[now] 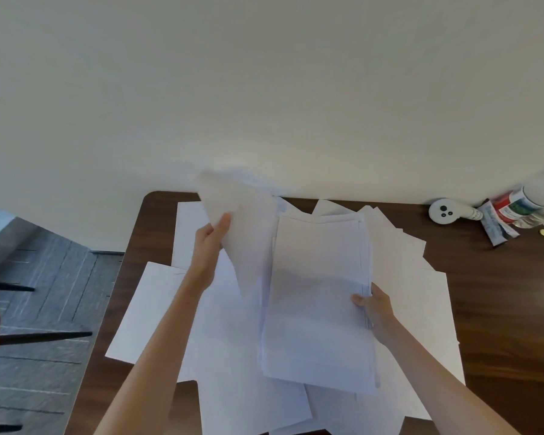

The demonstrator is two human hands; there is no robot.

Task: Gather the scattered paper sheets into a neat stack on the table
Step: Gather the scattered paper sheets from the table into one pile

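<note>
Paper stack (319,296): gripped at its right edge by right hand (372,309). Left hand (209,243) pinches a raised single sheet (242,227) above scattered sheets (157,309) on worktop (500,293).

Table (500,302) sits against wall (264,89), floor (44,309) to its left. Loose sheets (157,312) spread over table's left & middle, overlapping each other, some past the near edge. Stack (321,296) lies on top of them, centre-right, w/ right hand (376,309) at its right edge. Left hand (209,243) is left of stack, above the loose sheets, w/ lifted sheet (242,227) raised off the table beside stack's far-left corner. Round device (443,211) at far right by wall; packets (496,226) & bottle (534,196) just right of it
</note>
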